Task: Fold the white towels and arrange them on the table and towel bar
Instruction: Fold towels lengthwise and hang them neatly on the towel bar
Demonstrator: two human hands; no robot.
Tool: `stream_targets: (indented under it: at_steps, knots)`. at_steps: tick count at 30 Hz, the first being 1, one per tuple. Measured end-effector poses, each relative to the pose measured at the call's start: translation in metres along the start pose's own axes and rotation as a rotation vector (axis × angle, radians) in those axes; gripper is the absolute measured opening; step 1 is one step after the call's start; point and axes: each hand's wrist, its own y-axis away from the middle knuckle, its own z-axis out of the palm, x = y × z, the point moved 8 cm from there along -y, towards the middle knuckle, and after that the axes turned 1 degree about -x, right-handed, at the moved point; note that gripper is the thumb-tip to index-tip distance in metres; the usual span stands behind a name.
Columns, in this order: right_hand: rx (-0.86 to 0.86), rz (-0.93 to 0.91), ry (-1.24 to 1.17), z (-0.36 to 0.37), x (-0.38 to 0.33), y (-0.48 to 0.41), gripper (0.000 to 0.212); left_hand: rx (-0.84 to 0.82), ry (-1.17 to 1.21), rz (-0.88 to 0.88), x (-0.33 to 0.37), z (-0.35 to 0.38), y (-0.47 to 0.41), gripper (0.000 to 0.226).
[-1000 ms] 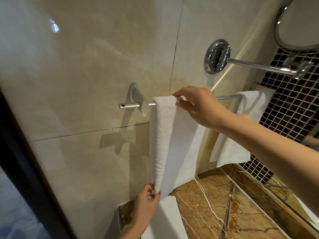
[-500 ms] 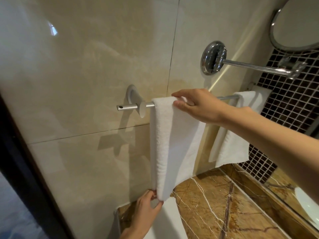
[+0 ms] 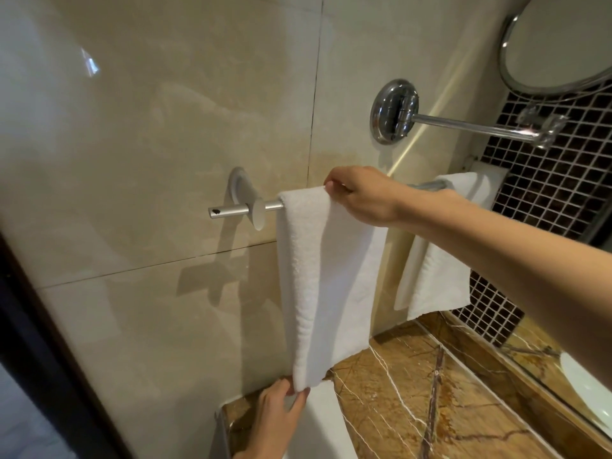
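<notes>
Head cam | white towel (image 3: 318, 276) hangs draped over the towel bar (image 3: 265, 206) | my right hand (image 3: 364, 197) pinches its top edge right at the bar | my left hand (image 3: 278, 412) pinches the bottom corner | second towel (image 3: 437, 276) hangs further right, same bar

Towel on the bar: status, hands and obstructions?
Left hand pinches bottom of near towel. Right hand pinches its top at the towel bar. Second towel hangs farther along, apart.
</notes>
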Motion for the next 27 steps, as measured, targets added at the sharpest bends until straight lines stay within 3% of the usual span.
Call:
stream_targets:
  at_steps: [6, 9, 14, 20, 27]
  knots:
    - [0.08, -0.063, -0.018, 0.003, -0.011, 0.007, 0.028, 0.003, 0.161, -0.182, -0.014, 0.002, 0.004, 0.038]
    - [0.066, -0.072, -0.027, 0.003, -0.011, 0.004, 0.024, -0.001, 0.175, -0.182, -0.015, 0.002, 0.005, 0.037]
    - [0.049, -0.023, -0.039, 0.004, -0.01, -0.003, 0.037, -0.003, 0.172, -0.191, -0.013, 0.0, 0.006, 0.038]
    - [0.024, -0.033, -0.071, 0.002, -0.01, -0.001, 0.029, 0.019, 0.197, -0.209, -0.014, -0.002, 0.008, 0.03]
    - [0.032, -0.048, -0.027, 0.002, -0.012, -0.001, 0.026, 0.032, 0.12, -0.232, -0.022, -0.001, 0.005, 0.042]
